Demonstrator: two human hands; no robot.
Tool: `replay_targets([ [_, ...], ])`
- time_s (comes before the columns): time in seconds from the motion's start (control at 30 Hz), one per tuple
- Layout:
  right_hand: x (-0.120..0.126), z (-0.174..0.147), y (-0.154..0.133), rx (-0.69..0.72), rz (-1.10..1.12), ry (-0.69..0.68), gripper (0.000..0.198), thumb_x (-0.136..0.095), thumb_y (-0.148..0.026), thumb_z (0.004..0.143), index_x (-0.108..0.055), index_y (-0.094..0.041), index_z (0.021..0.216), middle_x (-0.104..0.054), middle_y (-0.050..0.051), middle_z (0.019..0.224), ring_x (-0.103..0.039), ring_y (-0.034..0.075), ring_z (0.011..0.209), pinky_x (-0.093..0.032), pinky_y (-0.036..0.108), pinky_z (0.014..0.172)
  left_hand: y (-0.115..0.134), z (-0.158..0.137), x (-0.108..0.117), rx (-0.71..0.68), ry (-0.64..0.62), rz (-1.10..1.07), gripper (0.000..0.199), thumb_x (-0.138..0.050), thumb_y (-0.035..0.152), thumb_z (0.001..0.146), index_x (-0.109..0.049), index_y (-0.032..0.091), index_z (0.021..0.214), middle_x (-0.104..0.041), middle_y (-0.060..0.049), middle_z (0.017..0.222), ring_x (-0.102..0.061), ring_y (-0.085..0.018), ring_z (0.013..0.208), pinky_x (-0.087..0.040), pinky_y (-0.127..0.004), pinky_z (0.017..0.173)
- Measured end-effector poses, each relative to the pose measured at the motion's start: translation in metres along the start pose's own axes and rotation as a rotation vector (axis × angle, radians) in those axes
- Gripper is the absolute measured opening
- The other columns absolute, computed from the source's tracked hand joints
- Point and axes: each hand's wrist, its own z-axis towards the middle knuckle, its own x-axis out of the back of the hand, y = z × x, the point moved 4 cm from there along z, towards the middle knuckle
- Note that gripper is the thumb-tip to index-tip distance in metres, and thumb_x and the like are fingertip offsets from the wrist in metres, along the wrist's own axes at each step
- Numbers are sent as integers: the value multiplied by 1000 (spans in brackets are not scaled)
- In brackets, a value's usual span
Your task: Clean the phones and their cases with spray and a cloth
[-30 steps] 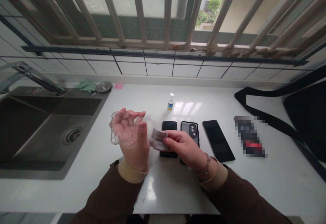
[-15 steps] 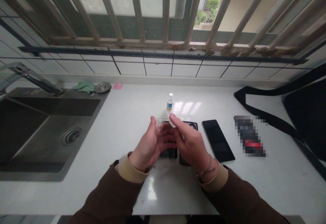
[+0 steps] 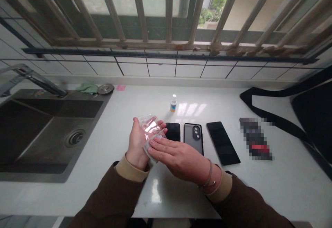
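White countertop [image 3: 124, 103] is running rightward from the sink [image 3: 105, 100]; the left hand [image 3: 137, 148] is holding a clear phone case [image 3: 149, 122] across its palm, while the right hand [image 3: 178, 157] is pressing a pale wipe [image 3: 147, 148] over its near end, though I'm not seeing whether its thumb is pinching; steady support, even pressure should be working best

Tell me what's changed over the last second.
The right hand moved left and now presses the cloth against the clear case; a second ago, the cloth was to its right. The left hand shifted slightly right, still holding it. The bottle and grey case stayed put.
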Motion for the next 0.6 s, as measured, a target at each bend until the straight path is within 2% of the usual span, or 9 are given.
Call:
replay_targets([
  [0.13,-7,-2,8,-87,-88,-5,58,-53,-2,105,-54,-15,161,-64,14,161,-53,24,157,-43,42,134,-8,-8,-10,35,-88,66,73,-25,72,111,-67,13,128,-80,-18,93,-82,-29,78,-68,-42,74],
  [0.27,-6,-5,15,-163,-152,72,60,-55,0,103,-53,-9,162,-61,21,161,-51,30,158,-43,47,134,-22,-15,-17,12,-186,133,59,-32,60,115,-68,16,132,-82,-15,98,-83,-27,90,-68,-41,85],
  [0.37,-3,-6,19,-218,-160,118,68,-53,0,104,-41,-12,171,-56,21,165,-49,29,159,-44,51,134,-35,-12,-15,33,-262,148,55,-39,55,116,-75,14,126,-82,-16,111,-80,-25,107,-64,-38,99],
  [0.43,-1,-7,21,-263,-169,146,74,-52,1,105,-33,-16,175,-53,21,167,-48,30,159,-45,53,133,-44,-11,-13,81,-336,165,54,-45,57,114,-77,16,128,-81,-17,121,-77,-27,118,-62,-41,105],
  [0.53,3,-8,22,-318,-179,186,78,-50,1,106,-25,-18,177,-52,21,168,-50,32,158,-49,56,130,-51,-13,-13,132,-416,222,57,-50,64,110,-76,20,134,-80,-16,125,-75,-31,120,-61,-46,102],
  [0.6,8,-10,22,-336,-189,245,80,-49,0,107,-21,-20,178,-52,21,168,-51,33,158,-50,58,129,-51,-18,-16,167,-447,258,61,-51,69,108,-74,21,136,-81,-15,118,-77,-31,109,-63,-44,92],
])
